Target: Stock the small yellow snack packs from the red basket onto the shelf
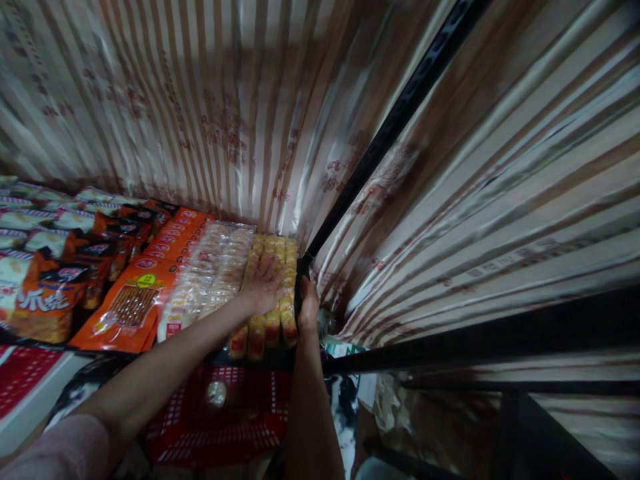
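Observation:
My left hand (263, 283) lies flat with fingers spread on a stack of yellow snack packets (274, 320) at the right end of a shelf. My right hand (307, 303) is just beside it, at the right edge of the same stack, pressed against the black shelf post (395, 127); its fingers are curled, and I cannot see anything inside them. To the left of the yellow stack lie clear packets of pale biscuits (210, 273) and orange packets (133, 303).
More orange and white snack bags (45, 293) fill the shelf's left part. A striped, shiny curtain (225, 100) hangs behind and to the right. Below the shelf sits a red plastic basket (220, 413). Black shelf bars (500, 337) cross at lower right.

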The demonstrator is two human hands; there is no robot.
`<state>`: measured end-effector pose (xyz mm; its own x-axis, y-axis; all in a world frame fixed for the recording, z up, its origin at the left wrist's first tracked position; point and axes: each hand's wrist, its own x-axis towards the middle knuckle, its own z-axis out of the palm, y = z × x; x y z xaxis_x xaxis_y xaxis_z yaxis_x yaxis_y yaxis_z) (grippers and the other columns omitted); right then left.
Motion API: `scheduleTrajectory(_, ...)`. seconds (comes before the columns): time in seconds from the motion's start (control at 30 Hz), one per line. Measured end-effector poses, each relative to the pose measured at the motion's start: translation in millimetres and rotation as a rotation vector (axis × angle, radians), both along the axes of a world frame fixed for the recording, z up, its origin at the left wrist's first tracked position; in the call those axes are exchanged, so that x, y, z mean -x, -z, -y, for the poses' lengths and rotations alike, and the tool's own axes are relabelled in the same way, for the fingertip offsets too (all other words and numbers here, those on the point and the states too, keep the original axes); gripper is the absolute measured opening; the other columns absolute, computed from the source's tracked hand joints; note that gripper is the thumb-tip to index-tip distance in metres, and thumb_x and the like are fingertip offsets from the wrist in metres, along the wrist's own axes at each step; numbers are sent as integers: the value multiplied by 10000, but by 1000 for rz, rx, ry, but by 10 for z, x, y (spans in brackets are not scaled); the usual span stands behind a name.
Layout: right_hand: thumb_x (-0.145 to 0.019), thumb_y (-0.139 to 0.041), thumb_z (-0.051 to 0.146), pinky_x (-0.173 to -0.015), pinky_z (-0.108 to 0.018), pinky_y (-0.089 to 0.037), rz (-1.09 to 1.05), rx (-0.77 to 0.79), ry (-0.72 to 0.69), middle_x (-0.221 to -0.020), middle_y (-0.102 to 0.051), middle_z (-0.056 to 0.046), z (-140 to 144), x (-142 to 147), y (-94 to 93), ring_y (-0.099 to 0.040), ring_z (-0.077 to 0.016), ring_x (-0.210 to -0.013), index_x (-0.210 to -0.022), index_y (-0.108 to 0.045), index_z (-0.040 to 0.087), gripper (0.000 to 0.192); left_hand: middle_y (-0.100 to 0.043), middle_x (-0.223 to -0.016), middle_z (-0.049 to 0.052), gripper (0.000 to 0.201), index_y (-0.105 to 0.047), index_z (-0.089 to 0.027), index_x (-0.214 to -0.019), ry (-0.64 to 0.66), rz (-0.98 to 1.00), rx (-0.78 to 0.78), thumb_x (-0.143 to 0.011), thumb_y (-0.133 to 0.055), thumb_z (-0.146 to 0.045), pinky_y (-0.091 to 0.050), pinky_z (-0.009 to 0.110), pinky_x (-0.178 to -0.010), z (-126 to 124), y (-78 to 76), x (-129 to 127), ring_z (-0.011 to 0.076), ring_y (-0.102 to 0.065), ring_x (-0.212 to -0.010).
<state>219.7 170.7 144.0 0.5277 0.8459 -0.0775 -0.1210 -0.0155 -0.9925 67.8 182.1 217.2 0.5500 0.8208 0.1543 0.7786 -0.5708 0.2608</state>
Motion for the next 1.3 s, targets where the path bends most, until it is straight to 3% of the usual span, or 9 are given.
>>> scheduleTrajectory(0.1,-804,-360,569,-1007,-357,-378,-60,48,60,-1288,-528,-109,159,6,13,-493,-208,-1190,-1232,-540,119,646,-235,-1481,112,550,-327,-151,-1375,-5,44,-138,-890,-359,-408,-86,498,-1114,468,51,127,286,-112,-1378)
scheduleTrajectory(0.23,-806,-342,579,-1000,-351,-368,49,78,56,-1265,-552,-89,417,75,57,-491,-213,-1188,-1205,-568,129,642,-237,-1480,110,507,-371,-185,-1349,25,62,-204,-883,-381,-384,-152,510,-1089,1063,211,251,295,-124,-1376)
scheduleTrajectory(0.37,-818,-275,598,-1012,-339,-340,145,113,82,-1268,-552,-80,550,183,91,-484,-205,-1189,-1203,-572,148,662,-251,-1471,132,524,-372,-184,-1347,-12,24,-219,-859,-436,-365,-175,504,-1081,1376,390,344,300,-152,-1369)
scheduleTrajectory(0.57,-844,-221,582,-957,-331,-389,125,47,88,-1254,-559,-114,446,341,14,-539,-197,-1118,-1244,-520,119,681,-296,-1456,110,508,-392,-212,-1335,-26,5,-233,-846,-469,-322,-173,489,-1086,1337,545,439,282,-180,-1365)
scheduleTrajectory(0.9,-872,-170,518,-1005,-359,-319,448,7,262,-1211,-560,-157,522,300,43,-480,-215,-1155,-1186,-547,83,656,-274,-1470,85,485,-378,-249,-1344,-6,-37,-231,-865,-426,-306,-159,485,-1090,1296,574,418,247,-179,-1370)
scheduleTrajectory(1.13,-865,-163,542,-996,-360,-331,422,100,221,-1224,-566,-125,746,301,88,-495,-216,-1142,-1174,-569,127,658,-284,-1466,84,516,-361,-207,-1362,136,-125,-249,-858,-404,-310,-182,499,-1080,1405,553,309,252,-187,-1365)
scheduleTrajectory(1.3,-854,-186,561,-998,-327,-338,311,34,109,-1308,-509,-80,812,285,163,-457,-192,-1207,-1261,-505,163,653,-270,-1473,76,528,-326,-179,-1381,223,-137,-243,-864,-360,-280,-182,495,-1080,1405,573,209,243,-185,-1365)
